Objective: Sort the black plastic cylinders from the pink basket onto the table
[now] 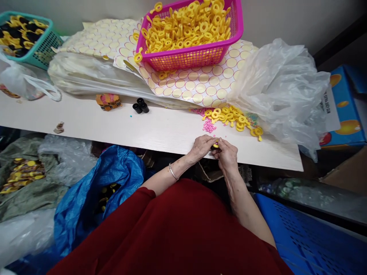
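Head view: both hands meet at the near edge of the long white table board (129, 126), lower centre of the frame. The left hand (202, 147) and right hand (228, 154) are pressed fingertip to fingertip, pinching a small yellow plastic ring (215, 144) between them. Something dark sits against the ring, mostly hidden. The ring lies right between the two grips, equally near both. It is round with no clear long axis, and its flat face looks turned up toward the camera, though I cannot tell the tilt exactly. Just above the hands in the frame is a loose pile of yellow rings (232, 116), with scattered pink beads (208, 126) to its left. A pink plastic basket (190, 57) of the same rings is at top centre. Two black cylinders (140, 106) stand left of centre.
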{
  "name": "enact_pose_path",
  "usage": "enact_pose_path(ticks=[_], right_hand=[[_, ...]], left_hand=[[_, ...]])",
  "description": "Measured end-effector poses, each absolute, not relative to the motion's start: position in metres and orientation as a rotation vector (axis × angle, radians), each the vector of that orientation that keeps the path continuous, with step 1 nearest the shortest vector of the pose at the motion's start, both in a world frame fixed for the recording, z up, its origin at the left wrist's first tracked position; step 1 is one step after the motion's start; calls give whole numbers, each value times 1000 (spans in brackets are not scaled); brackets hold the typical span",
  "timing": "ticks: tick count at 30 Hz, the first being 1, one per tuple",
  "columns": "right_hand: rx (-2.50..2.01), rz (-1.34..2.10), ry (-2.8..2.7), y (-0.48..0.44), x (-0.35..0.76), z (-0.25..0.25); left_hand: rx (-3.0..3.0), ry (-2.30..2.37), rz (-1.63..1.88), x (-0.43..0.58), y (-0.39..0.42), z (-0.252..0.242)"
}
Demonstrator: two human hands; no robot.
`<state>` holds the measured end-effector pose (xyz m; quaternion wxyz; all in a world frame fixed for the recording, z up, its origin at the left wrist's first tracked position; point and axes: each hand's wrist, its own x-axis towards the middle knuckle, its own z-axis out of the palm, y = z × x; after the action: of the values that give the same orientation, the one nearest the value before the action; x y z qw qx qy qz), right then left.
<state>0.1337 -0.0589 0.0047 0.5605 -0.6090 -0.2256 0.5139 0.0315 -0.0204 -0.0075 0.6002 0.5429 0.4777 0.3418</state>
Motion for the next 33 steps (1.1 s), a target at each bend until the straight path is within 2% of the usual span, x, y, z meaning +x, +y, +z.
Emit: enact_pose_path(ticks=[13, 22, 29, 33], right_hand=[[-1434, 1252, -387, -55, 135, 4], [-1356, 1221, -418, -54, 133, 3], [-1303, 1357, -425, -77, 144, 23], [-1248, 1564, -493, -97, 155, 42]], left_hand=[[1162, 1169, 868, 37, -23, -15], [1368, 950, 826, 21, -21, -18], [1564, 838, 866, 20, -23, -12], [1715, 693, 835, 6, -26, 4]])
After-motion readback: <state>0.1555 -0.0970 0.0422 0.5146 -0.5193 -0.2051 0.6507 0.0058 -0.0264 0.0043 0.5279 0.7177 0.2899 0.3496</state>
